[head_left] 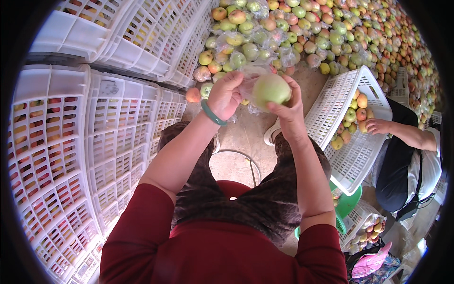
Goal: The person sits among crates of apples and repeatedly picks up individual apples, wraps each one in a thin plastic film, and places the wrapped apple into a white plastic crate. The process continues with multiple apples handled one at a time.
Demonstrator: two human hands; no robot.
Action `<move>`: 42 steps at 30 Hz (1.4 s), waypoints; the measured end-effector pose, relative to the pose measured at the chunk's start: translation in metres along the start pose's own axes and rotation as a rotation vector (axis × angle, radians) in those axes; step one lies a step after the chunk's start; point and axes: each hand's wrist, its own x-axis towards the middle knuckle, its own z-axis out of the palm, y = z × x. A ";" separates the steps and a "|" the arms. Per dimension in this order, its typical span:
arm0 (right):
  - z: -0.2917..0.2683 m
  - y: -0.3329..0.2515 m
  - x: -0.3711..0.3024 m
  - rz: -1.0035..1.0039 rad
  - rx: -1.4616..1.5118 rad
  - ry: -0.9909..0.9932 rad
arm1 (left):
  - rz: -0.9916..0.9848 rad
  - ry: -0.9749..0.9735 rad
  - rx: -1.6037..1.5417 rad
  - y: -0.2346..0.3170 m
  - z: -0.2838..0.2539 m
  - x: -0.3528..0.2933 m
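One apple [272, 91] in right hand [292, 112], plastic [248, 81] in left hand [223, 98], roomy floor [241, 135] between crate edges [333, 104]

The bare left forearm [176, 154] extends forward and inward from a dark red short fabric sleeve [142, 222]. A green ring-shaped bangle encircles the left wrist [211, 115]. The bare left hand [224, 98] is positioned with thumb extended toward the opposite hand and fingers curled. The bare right forearm [309, 175] extends forward, elbow bent. The bare right hand [289, 106] maintains a curved grip, thumb opposing the fingers. Both hands are near each other, apart.
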 end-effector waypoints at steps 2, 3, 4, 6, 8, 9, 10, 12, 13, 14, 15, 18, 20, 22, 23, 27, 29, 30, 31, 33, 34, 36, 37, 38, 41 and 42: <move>-0.009 -0.009 0.002 0.098 0.353 -0.058 | 0.016 -0.067 -0.075 0.010 0.011 -0.005; -0.015 -0.006 0.003 0.111 0.436 -0.095 | 0.024 -0.101 -0.112 0.013 0.013 -0.007; -0.018 -0.009 0.004 0.125 0.512 -0.158 | 0.054 -0.062 -0.096 0.015 0.012 -0.007; -0.023 -0.014 0.005 0.153 0.662 -0.283 | 0.113 0.017 -0.063 0.019 0.007 -0.007; -0.026 -0.012 0.005 0.147 0.736 -0.274 | 0.150 0.094 -0.032 0.023 0.003 -0.005; -0.029 -0.012 0.004 0.161 0.792 -0.266 | 0.161 0.148 -0.017 0.025 0.003 -0.005; -0.030 -0.012 0.001 0.176 0.854 -0.255 | 0.169 0.205 0.002 0.027 0.003 -0.006; -0.033 -0.014 -0.001 0.190 0.847 -0.205 | 0.193 0.273 0.014 0.030 0.000 -0.005; -0.034 -0.015 -0.001 0.194 0.861 -0.210 | 0.197 0.307 0.029 0.032 -0.002 -0.004; -0.036 -0.015 -0.001 0.197 0.876 -0.215 | 0.201 0.340 0.044 0.033 -0.003 -0.003; -0.037 -0.016 -0.001 0.209 0.891 -0.195 | 0.199 0.335 0.072 0.034 -0.006 -0.002; -0.044 -0.025 -0.002 0.199 0.885 -0.111 | 0.193 0.318 0.130 0.033 -0.012 0.002; -0.055 -0.034 -0.005 0.138 0.807 -0.013 | 0.184 0.308 0.132 0.032 -0.018 0.005; -0.085 -0.047 -0.008 0.089 0.865 -0.095 | 0.168 0.304 0.104 0.035 -0.025 0.007; -0.097 -0.055 -0.011 0.067 0.877 -0.070 | 0.157 0.293 0.109 0.040 -0.031 0.006; -0.167 -0.087 -0.036 -0.124 0.687 0.114 | 0.092 0.323 0.121 0.049 -0.038 0.006; -0.205 -0.095 -0.053 -0.173 0.561 0.247 | 0.071 0.319 0.131 0.051 -0.039 0.006; -0.222 -0.098 -0.061 -0.192 0.469 0.342 | 0.062 0.321 0.135 0.050 -0.038 0.005; -0.249 -0.098 -0.073 -0.135 0.476 0.408 | 0.043 0.267 0.133 0.049 -0.034 0.004; -0.291 -0.084 -0.089 -0.057 0.392 0.571 | 0.014 0.235 0.152 0.050 -0.037 0.007; -0.309 -0.074 -0.094 -0.013 0.349 0.651 | -0.001 0.221 0.159 0.049 -0.039 0.009; -0.342 -0.051 -0.099 0.163 0.247 0.818 | -0.011 0.275 0.221 0.047 -0.035 0.012; -0.358 -0.033 -0.100 0.259 0.202 0.894 | -0.015 0.286 0.260 0.046 -0.031 0.012; -0.370 -0.015 -0.099 0.368 0.121 0.911 | -0.018 0.295 0.296 0.043 -0.027 0.012; -0.394 0.035 -0.093 0.673 -0.187 0.919 | -0.027 0.330 0.342 0.036 -0.028 0.015; -0.395 0.051 -0.089 0.756 -0.335 0.907 | -0.033 0.329 0.348 0.036 -0.034 0.017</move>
